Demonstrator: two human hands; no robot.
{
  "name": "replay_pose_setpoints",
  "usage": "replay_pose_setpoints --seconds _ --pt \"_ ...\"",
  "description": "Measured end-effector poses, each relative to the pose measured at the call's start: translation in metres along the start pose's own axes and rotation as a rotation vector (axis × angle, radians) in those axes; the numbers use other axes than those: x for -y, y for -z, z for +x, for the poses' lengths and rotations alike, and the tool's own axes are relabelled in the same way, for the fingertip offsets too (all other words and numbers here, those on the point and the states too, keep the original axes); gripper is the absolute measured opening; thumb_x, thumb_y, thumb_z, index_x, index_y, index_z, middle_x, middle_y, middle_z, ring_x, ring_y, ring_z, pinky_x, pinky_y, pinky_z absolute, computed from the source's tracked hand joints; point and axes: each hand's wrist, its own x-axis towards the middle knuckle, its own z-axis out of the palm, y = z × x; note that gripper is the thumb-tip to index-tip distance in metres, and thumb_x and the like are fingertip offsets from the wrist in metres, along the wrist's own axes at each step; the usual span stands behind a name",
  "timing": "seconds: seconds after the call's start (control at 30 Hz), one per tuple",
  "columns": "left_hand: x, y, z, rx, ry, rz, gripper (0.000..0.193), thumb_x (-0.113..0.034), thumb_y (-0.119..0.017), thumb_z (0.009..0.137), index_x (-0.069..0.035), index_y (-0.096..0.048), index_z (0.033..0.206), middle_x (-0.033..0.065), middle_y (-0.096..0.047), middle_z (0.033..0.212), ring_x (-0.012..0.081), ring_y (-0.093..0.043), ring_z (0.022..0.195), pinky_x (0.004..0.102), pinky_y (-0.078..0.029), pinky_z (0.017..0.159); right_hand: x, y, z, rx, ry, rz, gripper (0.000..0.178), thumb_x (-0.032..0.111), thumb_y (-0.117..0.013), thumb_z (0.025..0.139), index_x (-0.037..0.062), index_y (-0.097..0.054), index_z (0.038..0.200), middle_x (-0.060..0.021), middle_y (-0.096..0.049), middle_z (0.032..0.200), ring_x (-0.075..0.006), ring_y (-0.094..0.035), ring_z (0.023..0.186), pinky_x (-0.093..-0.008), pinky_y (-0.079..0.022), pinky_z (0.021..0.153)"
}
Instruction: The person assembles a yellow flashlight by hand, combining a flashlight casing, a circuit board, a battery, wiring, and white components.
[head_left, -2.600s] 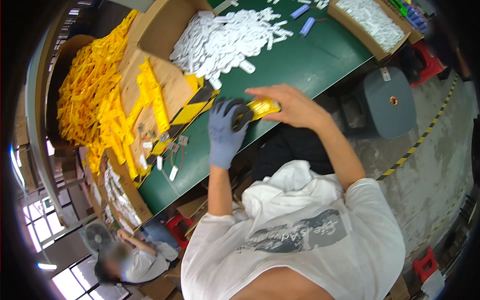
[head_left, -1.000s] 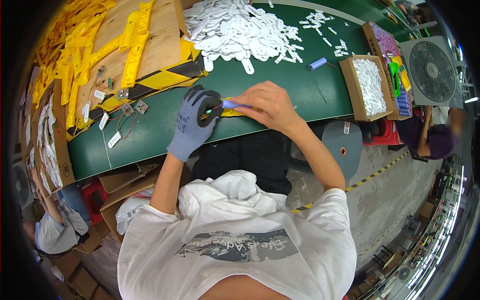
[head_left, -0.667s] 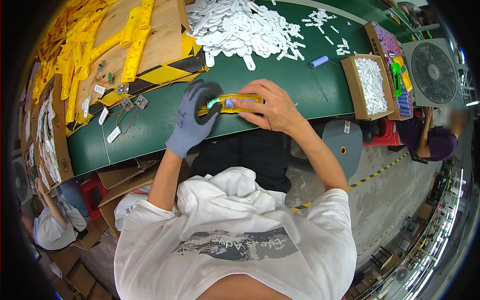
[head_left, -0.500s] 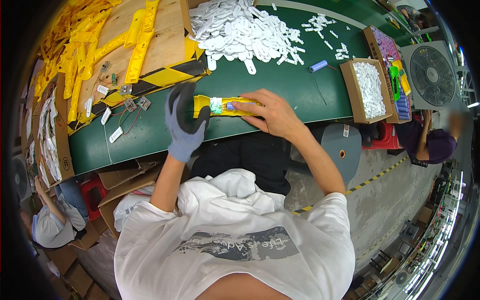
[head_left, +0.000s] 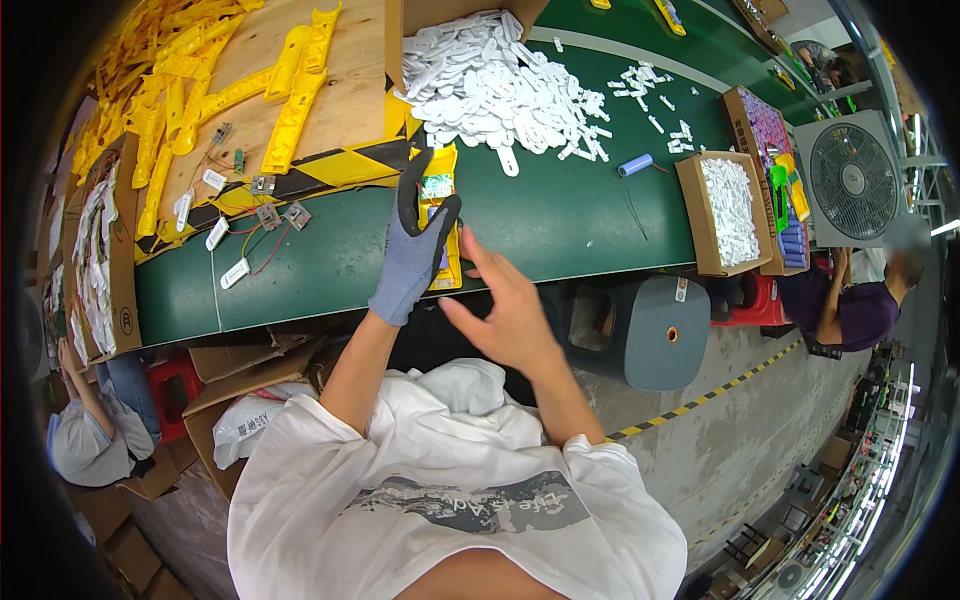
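A yellow plastic casing point(head_left: 447, 275) lies lengthwise away from me near the front edge of the green table. A small green circuit board point(head_left: 437, 186) sits in its far part. My left hand point(head_left: 408, 255), in a grey glove with dark fingertips, grips the casing from the left and hides much of its middle; a trace of the purple cell shows there. My right hand point(head_left: 508, 315) is bare, thumb and fingers apart, beside the casing's near right side and holding nothing.
White plastic pieces point(head_left: 490, 85) are heaped at the back. Wired parts point(head_left: 268, 215) and yellow casings point(head_left: 290, 110) lie left on a wooden board. To the right are a loose purple cell point(head_left: 635, 165), a box of white parts point(head_left: 730, 210) and a fan point(head_left: 850, 180).
The casing has turned from lying crosswise to pointing away from me. My left hand has closed around it; my right hand has come off it and drawn back toward me.
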Motion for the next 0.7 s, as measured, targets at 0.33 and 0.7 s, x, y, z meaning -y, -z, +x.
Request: replay_pose_setpoints --seconds 0.33,0.7 --pt "0.001 0.001 0.004 0.095 0.093 -0.106 0.031 -0.014 -0.060 0.092 -0.008 -0.052 0.121 0.0038 -0.056 0.093 0.0088 -0.057 0.066 0.0240 -0.048 0.058 -0.051 0.032 0.101 -0.135 -0.210 -0.896 0.025 0.026 -0.068 0.082 0.0041 -0.065 0.094 -0.0121 -0.066 0.090 -0.0312 -0.065 0.078 -0.0417 -0.050 0.065" --pt "0.015 0.003 0.005 0.067 -0.095 0.128 0.026 -0.013 -0.052 0.094 -0.002 -0.058 0.117 0.0098 -0.063 0.108 0.0137 -0.058 0.095 0.0272 -0.044 0.085 -0.054 0.033 0.085 0.047 -0.224 -0.667 0.024 0.015 -0.067 0.081 0.0045 -0.058 0.101 -0.0100 -0.064 0.078 -0.0322 -0.062 0.069 -0.0424 -0.048 0.065"
